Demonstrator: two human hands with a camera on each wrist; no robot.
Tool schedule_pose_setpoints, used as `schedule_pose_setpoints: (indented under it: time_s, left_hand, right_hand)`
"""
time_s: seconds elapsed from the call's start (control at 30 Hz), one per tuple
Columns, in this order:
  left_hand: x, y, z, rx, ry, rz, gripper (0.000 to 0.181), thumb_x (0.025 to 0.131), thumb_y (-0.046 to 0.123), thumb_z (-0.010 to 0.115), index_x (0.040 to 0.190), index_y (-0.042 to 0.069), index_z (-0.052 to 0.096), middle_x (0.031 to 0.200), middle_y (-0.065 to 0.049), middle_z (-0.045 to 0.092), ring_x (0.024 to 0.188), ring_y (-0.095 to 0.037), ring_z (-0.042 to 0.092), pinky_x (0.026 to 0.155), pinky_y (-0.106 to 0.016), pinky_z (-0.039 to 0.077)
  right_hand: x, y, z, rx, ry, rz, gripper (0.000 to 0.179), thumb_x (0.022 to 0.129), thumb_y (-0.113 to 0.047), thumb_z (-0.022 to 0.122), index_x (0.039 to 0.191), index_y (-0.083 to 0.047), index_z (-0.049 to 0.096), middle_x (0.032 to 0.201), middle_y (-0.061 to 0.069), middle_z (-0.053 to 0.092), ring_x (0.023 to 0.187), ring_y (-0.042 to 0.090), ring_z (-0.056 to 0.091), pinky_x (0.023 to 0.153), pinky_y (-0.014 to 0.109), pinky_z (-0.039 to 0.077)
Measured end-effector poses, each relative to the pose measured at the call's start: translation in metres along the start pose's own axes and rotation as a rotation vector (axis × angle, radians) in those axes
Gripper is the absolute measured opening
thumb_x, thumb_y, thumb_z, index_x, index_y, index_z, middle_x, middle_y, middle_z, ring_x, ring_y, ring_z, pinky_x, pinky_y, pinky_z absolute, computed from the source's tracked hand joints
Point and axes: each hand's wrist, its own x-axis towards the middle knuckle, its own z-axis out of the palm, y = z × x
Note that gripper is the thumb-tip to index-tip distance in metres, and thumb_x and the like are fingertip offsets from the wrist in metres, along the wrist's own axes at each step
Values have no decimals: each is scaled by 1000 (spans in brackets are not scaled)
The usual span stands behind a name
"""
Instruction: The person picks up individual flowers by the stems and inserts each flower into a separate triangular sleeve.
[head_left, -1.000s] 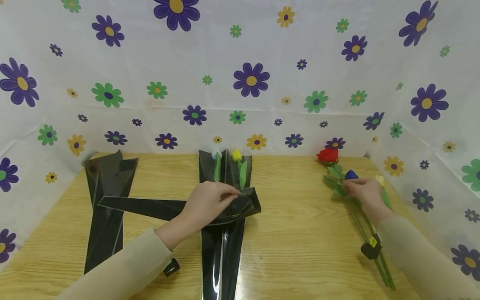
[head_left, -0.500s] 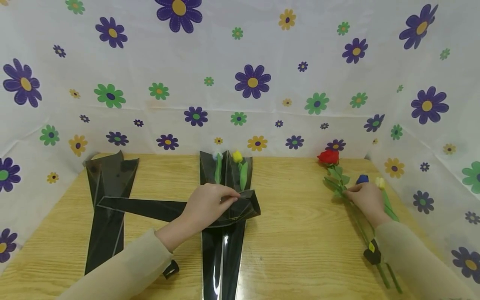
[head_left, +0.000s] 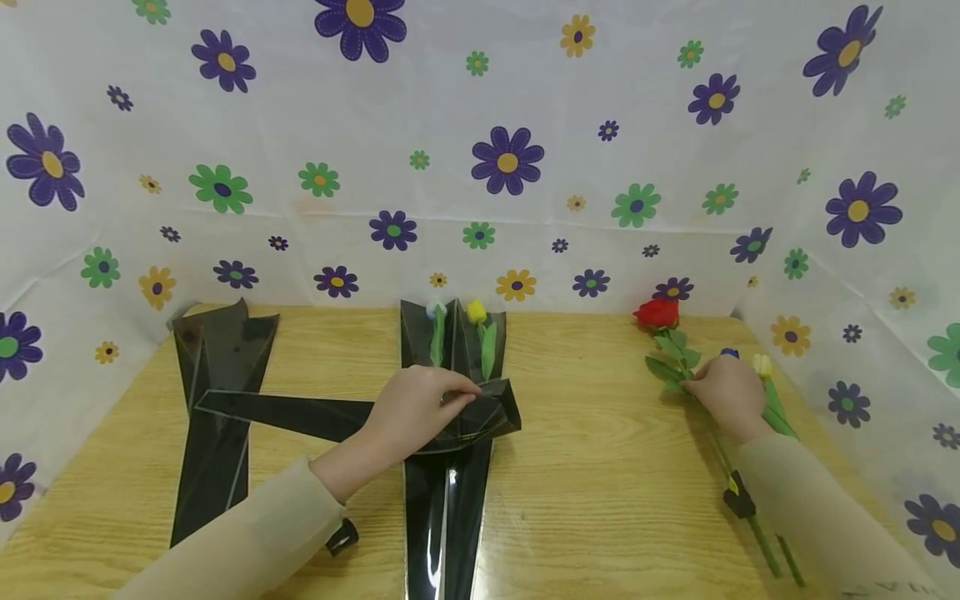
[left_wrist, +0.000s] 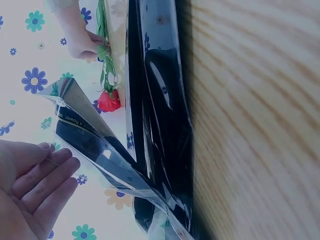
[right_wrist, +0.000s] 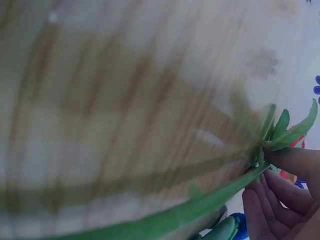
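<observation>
Over there the right hand point(head_left: 727, 396) pinches the red-petalled, green-stemmed rose point(head_left: 657, 313) beside its leaves point(head_left: 673, 343); I'd guess it's light and springy, best held there. The left hand point(head_left: 420, 404) meets glossy black film wrap point(head_left: 491, 417); gripping or not, I can't tell.

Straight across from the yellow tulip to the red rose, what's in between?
The head view shows it: beside the yellow tulip is the edge of its black wrapper, then only bare tabletop up to the red rose.
</observation>
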Motion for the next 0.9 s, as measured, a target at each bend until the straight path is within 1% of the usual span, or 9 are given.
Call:
schedule_pose_setpoints:
  time_s: [0.07,0.17,0.27,0.4,0.5,0.6,0.73,0.8,0.9]
  left_hand:
    - [0,0,-1,2,-1,-1,9,96,17,80,103,17,86,99,-1,84,63,-2,58,55,-18,39]
    - [0,1,-2,2,-6,-2,9,96,17,80,104,17,86,99,-1,84,60,-2,54,53,-18,37]
    - [0,1,-2,3,-8,0,9,96,17,80,103,17,86,99,-1,84,60,-2,55,54,-18,38]
    - [1,1,-2,7,-1,7,9,96,16,81,103,16,86,99,-1,84,65,-3,62,56,-18,41]
    - [2,2,-3,4,2,12,9,95,16,81,103,16,86,99,-1,84,66,-3,63,56,-17,42]
    - [2,3,-4,-2,3,15,9,95,15,81,102,16,86,98,-2,84,64,-3,61,55,-17,41]
    - [2,3,-5,-9,6,19,9,95,15,81,102,15,86,98,-2,84,61,-1,57,53,-17,39]
    - [2,3,-5,-7,5,19,9,95,15,81,103,15,86,98,-2,84,61,-1,57,53,-17,39]
    - [3,3,-5,-1,6,18,9,95,16,81,103,15,86,98,-2,84,61,-1,58,54,-17,40]
  right_hand:
    - [1,-2,-1,-25,-8,-3,27,92,-22,79,72,-3,77,73,11,72,65,23,59,50,35,48]
    - [2,-3,-1,-56,-25,-1,32,91,-22,78,63,-9,70,70,7,67,66,24,59,50,37,48]
    - [3,-3,-1,-66,-45,-3,35,92,-21,78,60,-11,65,68,5,65,65,23,58,50,36,48]
    - [5,-4,-3,-61,-73,-16,41,93,-19,78,56,-12,60,61,1,56,59,18,50,48,31,42]
    - [6,-4,-5,-57,-86,-16,38,92,-16,76,57,-12,62,60,-1,55,58,16,46,48,30,40]
    - [6,-4,-8,-54,-98,-12,28,91,-13,73,64,-8,69,67,4,62,60,18,49,49,31,42]
    - [7,-2,-11,-60,-107,-21,17,92,-10,70,84,1,79,89,21,76,67,23,60,54,37,51]
    - [7,-2,-12,-66,-106,-33,18,92,-8,68,96,5,80,105,28,77,76,31,69,59,43,57]
    - [7,-2,-14,-74,-104,-48,23,92,-6,65,106,6,79,120,32,74,93,44,74,70,54,62]
